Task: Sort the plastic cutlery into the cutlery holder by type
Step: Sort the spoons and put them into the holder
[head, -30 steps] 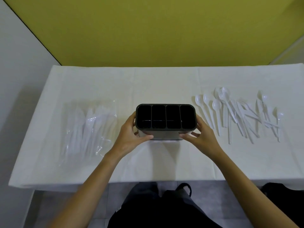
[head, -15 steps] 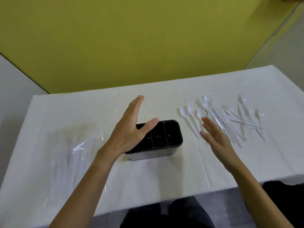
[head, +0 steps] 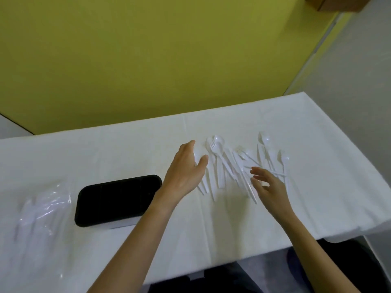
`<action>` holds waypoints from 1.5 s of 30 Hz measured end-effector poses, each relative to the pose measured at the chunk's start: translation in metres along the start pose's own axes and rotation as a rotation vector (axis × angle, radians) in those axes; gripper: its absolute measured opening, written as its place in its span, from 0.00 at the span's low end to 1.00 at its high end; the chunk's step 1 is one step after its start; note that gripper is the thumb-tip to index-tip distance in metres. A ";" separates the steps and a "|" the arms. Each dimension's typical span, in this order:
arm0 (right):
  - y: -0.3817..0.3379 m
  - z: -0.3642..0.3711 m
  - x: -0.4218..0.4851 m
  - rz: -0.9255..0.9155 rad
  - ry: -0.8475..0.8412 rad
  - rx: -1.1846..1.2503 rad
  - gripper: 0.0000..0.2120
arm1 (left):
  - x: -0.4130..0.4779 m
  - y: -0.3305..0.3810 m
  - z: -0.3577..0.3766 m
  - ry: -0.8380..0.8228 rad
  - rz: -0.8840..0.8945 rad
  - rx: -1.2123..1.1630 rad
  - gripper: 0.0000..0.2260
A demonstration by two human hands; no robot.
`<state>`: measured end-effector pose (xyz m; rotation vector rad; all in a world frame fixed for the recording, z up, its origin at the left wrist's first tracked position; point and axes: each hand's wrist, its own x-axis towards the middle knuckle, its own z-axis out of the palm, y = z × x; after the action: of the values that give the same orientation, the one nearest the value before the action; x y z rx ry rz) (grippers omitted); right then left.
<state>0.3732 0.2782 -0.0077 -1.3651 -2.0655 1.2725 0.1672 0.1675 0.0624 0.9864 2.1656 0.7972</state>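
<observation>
The black cutlery holder (head: 118, 199) stands on the white tablecloth, left of centre, blurred so its compartments do not show. A loose spread of white plastic cutlery (head: 234, 163), spoons, forks and knives, lies to its right. My left hand (head: 186, 170) hovers over the left edge of that spread, fingers straight, holding nothing. At the near right of the spread, my right hand (head: 268, 185) is open with fingers loosely spread above the handles. I cannot tell whether either hand touches a piece.
A clear plastic bag (head: 40, 208) of more white cutlery lies at the table's left. The table (head: 317, 187) ends close on the right and at the near edge. A yellow wall stands behind it.
Both hands let go of the holder and moved right, over the loose cutlery. The camera has swung right, so the holder now sits further left in view.
</observation>
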 end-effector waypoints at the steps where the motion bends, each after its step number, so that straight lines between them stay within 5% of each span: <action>1: 0.005 -0.004 0.009 -0.012 -0.018 -0.019 0.13 | 0.007 0.000 0.014 0.018 -0.038 -0.010 0.26; 9: 0.012 0.005 0.077 -0.143 -0.140 -0.174 0.11 | 0.043 -0.033 0.086 0.351 -0.373 -0.020 0.22; 16: -0.004 0.030 0.120 -0.098 -0.312 -0.347 0.16 | 0.080 -0.040 0.098 0.431 -0.529 -0.001 0.27; 26: -0.005 0.037 0.121 -0.107 -0.318 -0.469 0.12 | 0.083 -0.055 0.103 0.435 -0.468 -0.137 0.03; 33: 0.001 0.023 0.121 0.018 -0.226 -0.272 0.04 | 0.076 -0.048 0.101 0.468 -0.414 -0.419 0.08; 38: 0.007 0.013 0.123 0.056 -0.168 -0.163 0.07 | 0.082 -0.040 0.108 0.377 -0.441 -0.325 0.05; 45: 0.009 0.008 0.121 0.115 -0.164 0.005 0.06 | 0.086 -0.040 0.111 0.268 -0.379 -0.099 0.15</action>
<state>0.3154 0.3802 -0.0403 -1.4395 -2.1139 1.4820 0.1869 0.2438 -0.0603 0.4145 2.4111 0.8767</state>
